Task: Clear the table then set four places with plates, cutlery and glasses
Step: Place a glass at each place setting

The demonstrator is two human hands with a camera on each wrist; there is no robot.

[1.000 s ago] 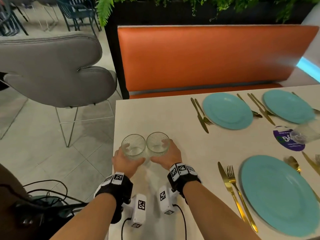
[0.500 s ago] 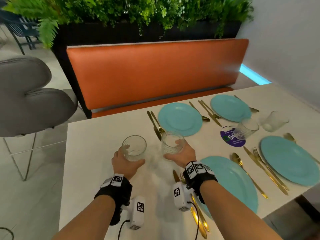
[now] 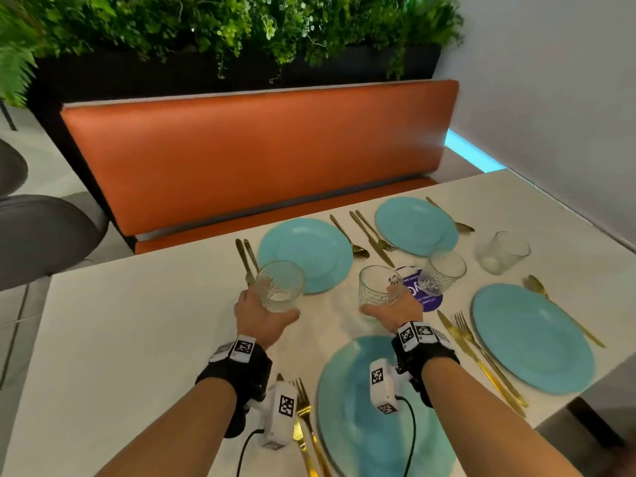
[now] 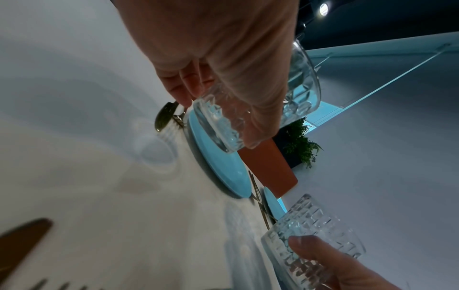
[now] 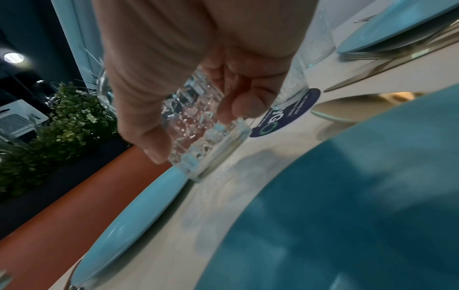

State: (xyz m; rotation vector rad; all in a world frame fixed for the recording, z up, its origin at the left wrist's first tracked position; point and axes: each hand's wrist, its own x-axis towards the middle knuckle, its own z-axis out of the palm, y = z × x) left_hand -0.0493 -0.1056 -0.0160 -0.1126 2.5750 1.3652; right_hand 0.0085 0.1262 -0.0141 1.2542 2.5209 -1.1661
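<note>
Glasses: left hand (image 3: 261, 316) grips one (image 3: 279, 286) low at the far-left plate's (image 3: 306, 253) 7 o'clock, right hand (image 3: 395, 313) grips another (image 3: 378, 285) at the near plate's (image 3: 361, 425) 12, probably so the two unfilled places each get one

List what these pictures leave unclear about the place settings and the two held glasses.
- Nearest plate: head view, partly covered by the right forearm, cut off by the bottom edge, blurred.
- Knife beside the near fork: head view, mostly hidden behind the left wrist camera.
- Purple sticker: its text is blocked by glasses and too small.
- Glass in the left hand: whether it touches the table is unclear; the left wrist view is blurred.
</note>
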